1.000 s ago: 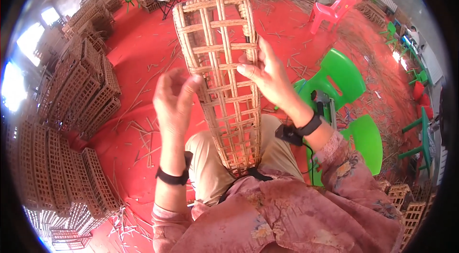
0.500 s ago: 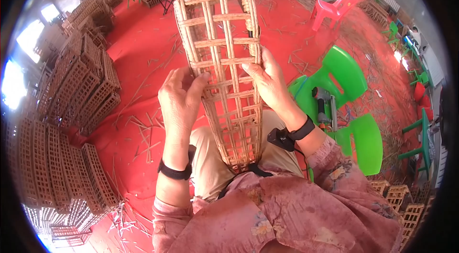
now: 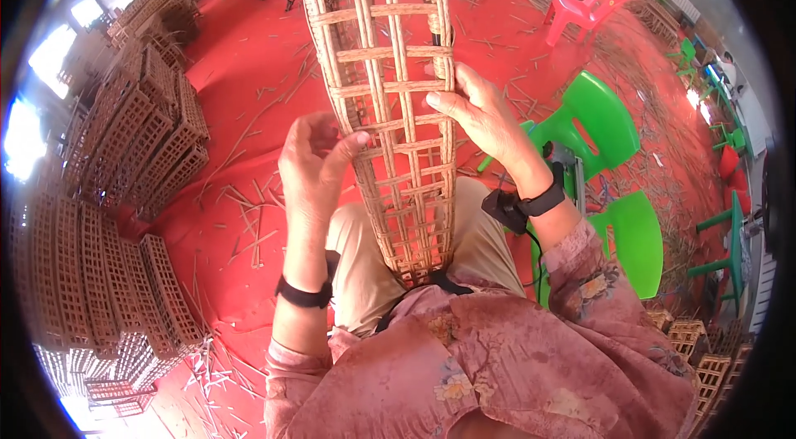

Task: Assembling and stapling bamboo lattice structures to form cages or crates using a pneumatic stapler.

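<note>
A long woven rattan-like basket [image 3: 365,54] with an open lattice stands tilted between my knees, its narrow-looking end against my lap and its wider-looking end pointing away. My right hand [image 3: 489,120] grips its right edge, thumb on the front lattice and fingers partly hidden behind. On the left edge, my left hand [image 3: 308,178] has its thumb against a cross strip. The other left fingers are curled beside the edge, and part of them is hidden. A black strap with a small device circles each wrist.
Green chairs [image 3: 612,128] stand at my right, with a nail-gun-like tool [image 3: 566,159] partly behind my right wrist. A pink chair [image 3: 584,12] is farther off. Stacked lattice baskets [image 3: 124,136] line the left. Cut strips [image 3: 257,240] litter the red floor covering [image 3: 240,82].
The basket's far end has shifted slightly farther away from me. My right hand has moved a little up and right, and its forearm now covers more of the tool.
</note>
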Demonstrator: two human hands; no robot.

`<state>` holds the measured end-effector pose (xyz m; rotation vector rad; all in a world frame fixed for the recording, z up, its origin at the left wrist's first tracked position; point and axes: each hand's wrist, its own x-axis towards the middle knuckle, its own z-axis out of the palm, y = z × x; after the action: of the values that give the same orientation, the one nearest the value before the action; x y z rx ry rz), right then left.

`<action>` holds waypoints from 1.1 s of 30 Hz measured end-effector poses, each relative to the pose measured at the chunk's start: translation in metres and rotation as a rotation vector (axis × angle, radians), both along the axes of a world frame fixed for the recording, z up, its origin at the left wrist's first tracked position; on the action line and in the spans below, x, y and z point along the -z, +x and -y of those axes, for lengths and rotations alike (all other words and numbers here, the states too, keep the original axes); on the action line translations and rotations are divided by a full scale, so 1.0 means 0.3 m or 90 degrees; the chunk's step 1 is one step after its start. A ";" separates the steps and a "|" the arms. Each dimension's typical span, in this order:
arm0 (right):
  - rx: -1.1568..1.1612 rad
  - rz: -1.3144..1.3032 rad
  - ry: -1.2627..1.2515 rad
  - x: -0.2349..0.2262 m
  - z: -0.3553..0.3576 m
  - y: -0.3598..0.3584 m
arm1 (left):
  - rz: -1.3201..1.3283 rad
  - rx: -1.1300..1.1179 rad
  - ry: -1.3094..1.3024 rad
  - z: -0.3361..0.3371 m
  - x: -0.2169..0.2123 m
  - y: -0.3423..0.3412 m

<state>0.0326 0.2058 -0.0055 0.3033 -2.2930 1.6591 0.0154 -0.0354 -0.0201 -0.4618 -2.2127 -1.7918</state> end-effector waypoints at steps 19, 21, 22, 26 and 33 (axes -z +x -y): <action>0.034 0.100 -0.465 0.136 0.121 0.052 | -0.027 -0.112 0.046 -0.072 0.029 0.030; 0.059 0.085 -0.475 0.111 0.143 -0.004 | -0.072 -0.157 -0.050 -0.057 0.001 -0.002; 0.084 0.070 -0.479 0.094 0.140 -0.031 | -0.070 -0.159 -0.040 -0.064 -0.034 -0.029; 0.059 0.061 -0.474 0.044 0.138 -0.051 | 0.009 -0.121 0.027 -0.059 -0.095 -0.043; 0.105 -0.085 -0.411 0.101 0.155 -0.020 | -0.007 -0.007 0.058 -0.066 0.003 -0.018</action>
<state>0.0266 0.1594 -0.0358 0.0704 -1.5294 2.0932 0.0099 -0.0156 -0.0212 -0.4388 -2.1112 -1.8711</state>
